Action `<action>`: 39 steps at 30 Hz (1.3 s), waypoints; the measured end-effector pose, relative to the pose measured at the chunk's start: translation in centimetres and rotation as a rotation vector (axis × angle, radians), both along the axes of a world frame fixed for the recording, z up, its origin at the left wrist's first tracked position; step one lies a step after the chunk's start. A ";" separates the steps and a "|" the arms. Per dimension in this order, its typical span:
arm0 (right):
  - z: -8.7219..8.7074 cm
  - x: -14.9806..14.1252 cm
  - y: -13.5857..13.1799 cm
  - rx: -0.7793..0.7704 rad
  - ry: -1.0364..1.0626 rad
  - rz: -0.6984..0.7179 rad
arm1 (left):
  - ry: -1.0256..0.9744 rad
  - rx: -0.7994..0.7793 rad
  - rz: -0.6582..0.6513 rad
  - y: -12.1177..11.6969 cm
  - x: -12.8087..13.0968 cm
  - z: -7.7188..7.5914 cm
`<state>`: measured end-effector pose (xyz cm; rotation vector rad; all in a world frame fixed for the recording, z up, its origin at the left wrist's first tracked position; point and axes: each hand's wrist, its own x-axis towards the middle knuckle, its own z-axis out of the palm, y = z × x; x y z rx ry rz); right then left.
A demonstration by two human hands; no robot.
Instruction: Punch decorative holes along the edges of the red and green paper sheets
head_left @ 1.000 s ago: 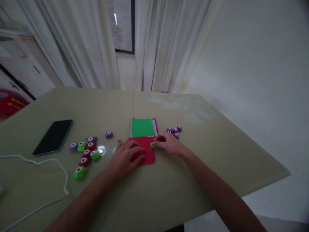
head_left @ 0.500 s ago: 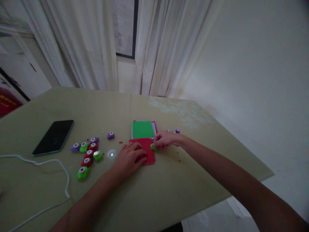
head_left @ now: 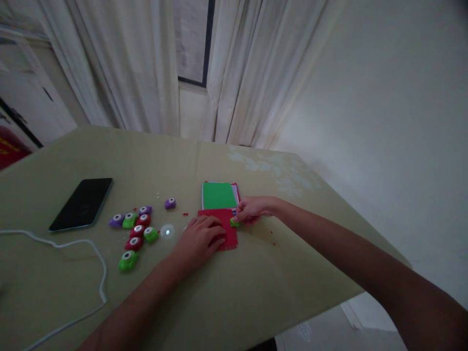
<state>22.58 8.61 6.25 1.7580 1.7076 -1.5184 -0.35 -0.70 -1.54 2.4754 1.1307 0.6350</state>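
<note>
A red sheet of paper (head_left: 230, 239) with small punched notches along its edges lies on the table. My left hand (head_left: 201, 238) rests on it, palm down, with the fingers stretched out. At its right edge, my right hand (head_left: 250, 209) is closed on a small green craft paper punch (head_left: 234, 222), thumb pressing on top. The fingers partly hide that punch. Just behind the red sheet is a stack of paper with a green sheet (head_left: 218, 195) on top.
To the left stand several punches in purple, green and red, among them a red punch (head_left: 134, 243), plus a purple punch (head_left: 170, 203) by itself. A clear round disc (head_left: 167, 231), tiny red cutouts (head_left: 185, 214), a black tablet (head_left: 82, 204) and a white cable (head_left: 103, 275) also lie here.
My view has shifted slightly. My right hand stays at the sheet's right edge, its fingers now curled tighter over the green punch. Purple punches behind that hand are now hidden. My left hand keeps its place.
</note>
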 end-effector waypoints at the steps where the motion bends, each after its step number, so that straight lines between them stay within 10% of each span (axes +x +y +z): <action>1: 0.0 -0.1 0.1 -0.003 -0.017 0.008 | -0.003 0.000 -0.002 0.0 0.0 0.0; 39: -0.4 -0.8 1.6 0.164 -0.255 0.450 | -0.008 -0.013 0.003 0.2 -0.1 -0.5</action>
